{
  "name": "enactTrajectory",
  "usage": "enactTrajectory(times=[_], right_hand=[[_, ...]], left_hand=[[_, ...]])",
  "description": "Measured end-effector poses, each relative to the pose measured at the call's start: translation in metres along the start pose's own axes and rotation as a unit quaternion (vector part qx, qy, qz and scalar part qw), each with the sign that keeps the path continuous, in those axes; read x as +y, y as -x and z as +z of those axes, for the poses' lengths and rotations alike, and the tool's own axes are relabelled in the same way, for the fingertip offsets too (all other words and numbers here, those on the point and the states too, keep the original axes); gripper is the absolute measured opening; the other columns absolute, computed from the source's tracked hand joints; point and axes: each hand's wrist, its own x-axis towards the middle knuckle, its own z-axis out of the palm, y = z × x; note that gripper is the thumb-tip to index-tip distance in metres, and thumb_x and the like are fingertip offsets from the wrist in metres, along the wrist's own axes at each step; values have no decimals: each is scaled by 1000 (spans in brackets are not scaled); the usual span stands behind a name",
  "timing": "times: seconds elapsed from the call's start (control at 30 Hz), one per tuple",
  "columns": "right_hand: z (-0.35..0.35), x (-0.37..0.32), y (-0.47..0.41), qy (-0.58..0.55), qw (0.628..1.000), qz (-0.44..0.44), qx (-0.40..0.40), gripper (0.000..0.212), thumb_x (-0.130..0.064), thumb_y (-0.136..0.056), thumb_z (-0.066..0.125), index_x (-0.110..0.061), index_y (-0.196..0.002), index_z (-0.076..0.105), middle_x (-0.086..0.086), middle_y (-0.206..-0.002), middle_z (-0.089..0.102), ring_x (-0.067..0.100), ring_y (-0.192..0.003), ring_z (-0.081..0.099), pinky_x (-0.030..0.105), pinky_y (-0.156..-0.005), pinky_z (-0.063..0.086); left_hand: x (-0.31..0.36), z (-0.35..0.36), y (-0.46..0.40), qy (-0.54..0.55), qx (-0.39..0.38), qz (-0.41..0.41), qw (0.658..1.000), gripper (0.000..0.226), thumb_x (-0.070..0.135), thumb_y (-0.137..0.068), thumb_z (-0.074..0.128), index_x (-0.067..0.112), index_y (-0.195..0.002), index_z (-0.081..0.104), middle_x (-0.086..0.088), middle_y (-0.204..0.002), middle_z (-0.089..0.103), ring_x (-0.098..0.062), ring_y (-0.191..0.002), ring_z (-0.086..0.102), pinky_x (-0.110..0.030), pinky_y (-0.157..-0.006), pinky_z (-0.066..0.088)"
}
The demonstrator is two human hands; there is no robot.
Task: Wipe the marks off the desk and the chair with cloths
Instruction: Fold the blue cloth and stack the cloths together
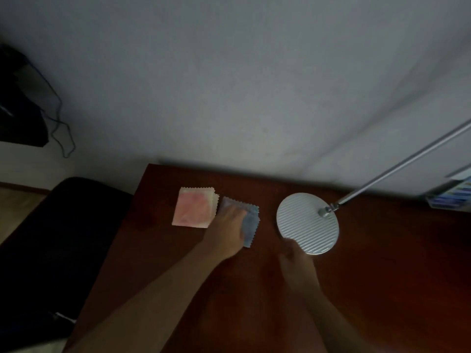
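Two folded cloths lie side by side on the dark red-brown desk (382, 263): a pink one (193, 208) on the left and a blue-grey one (251, 225) to its right. My left hand (228, 231) lies on top of the blue-grey cloth and covers most of it; its fingers are too dim to read. My right hand (295, 261) hovers blurred over the desk by the front rim of the lamp base. The black chair (58, 248) stands left of the desk.
A round ribbed silver lamp base (307, 224) stands on the desk right of the cloths, its metal pole (407, 164) slanting up to the right. A stack of coloured items (451, 196) sits at the far right edge. The grey wall runs directly behind the desk.
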Motion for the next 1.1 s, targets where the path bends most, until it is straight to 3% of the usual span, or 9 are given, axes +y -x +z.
enactTrajectory(times=[0.17, 0.27, 0.37, 0.63, 0.73, 0.83, 0.93, 1.03, 1.1], right_hand=[[39, 7, -3, 59, 997, -18, -35, 46, -14, -87, 57, -28, -131, 57, -10, -130, 62, 12, -120, 58, 27, -100, 43], [53, 5, -12, 79, 996, -22, -36, 51, -16, -87, 56, -28, -136, 53, -10, -135, 58, 10, -125, 53, 28, -105, 41], [63, 0, -22, 69, 996, -22, -42, 53, -17, -86, 56, -28, -138, 51, -9, -136, 57, 10, -126, 52, 32, -107, 41], [73, 4, -16, 58, 996, 29, -63, 53, -19, -89, 56, -28, -141, 49, -9, -137, 57, 10, -126, 52, 33, -106, 43], [74, 1, -13, 43, 997, 29, -50, 50, -19, -88, 57, -29, -137, 53, -11, -133, 60, 7, -122, 54, 29, -104, 44], [77, -8, -20, -6, 999, 44, -29, 44, -16, -86, 59, -31, -128, 60, -13, -121, 66, 8, -114, 60, 28, -99, 46], [80, -18, -35, -52, 994, 90, -22, 41, -16, -85, 58, -31, -123, 62, -7, -115, 69, 15, -109, 62, 33, -96, 49], [88, -25, -48, -69, 993, 94, -22, 39, -16, -85, 57, -31, -121, 60, -5, -112, 68, 19, -106, 63, 38, -93, 51], [94, -28, -53, -75, 992, 97, -19, 44, -16, -85, 58, -30, -127, 57, -2, -117, 66, 22, -109, 62, 42, -96, 50]], left_hand=[[-32, 54, -18, -118, -111, 68, 984, 56, 23, -101, 42, 24, -155, 26, 0, -165, 12, -25, -153, 2, -38, -123, 0], [-43, 75, -33, -161, -163, 10, 973, 53, 34, -107, 26, 29, -157, 9, -2, -166, -2, -31, -152, -6, -51, -122, 4], [-37, 91, -44, -157, -150, -45, 975, 55, 34, -107, 24, 28, -157, 3, -4, -166, -7, -36, -151, -7, -55, -121, 10], [-29, 89, -66, -118, -135, -90, 980, 56, 34, -105, 30, 25, -157, 10, -6, -166, -2, -38, -151, -2, -57, -121, 12], [-28, 75, -71, -50, -138, -85, 986, 56, 30, -102, 42, 24, -155, 24, -6, -166, 6, -35, -151, 4, -56, -120, 17], [-44, 46, -65, 19, 25, -80, 996, 37, 19, -97, 54, 16, -134, 55, -8, -149, 45, -29, -140, 38, -36, -108, 37], [-87, 19, -55, 4, 154, -208, 966, 32, 16, -94, 59, 7, -124, 58, -15, -127, 58, -32, -120, 53, -37, -98, 42], [-131, 0, -45, 49, 97, -439, 892, 61, 25, -85, 68, 9, -139, 43, -20, -140, 44, -37, -128, 44, -49, -99, 43], [-144, -6, -40, 132, 48, -512, 847, 74, 30, -81, 74, 9, -141, 37, -20, -141, 44, -39, -127, 46, -46, -96, 46]])
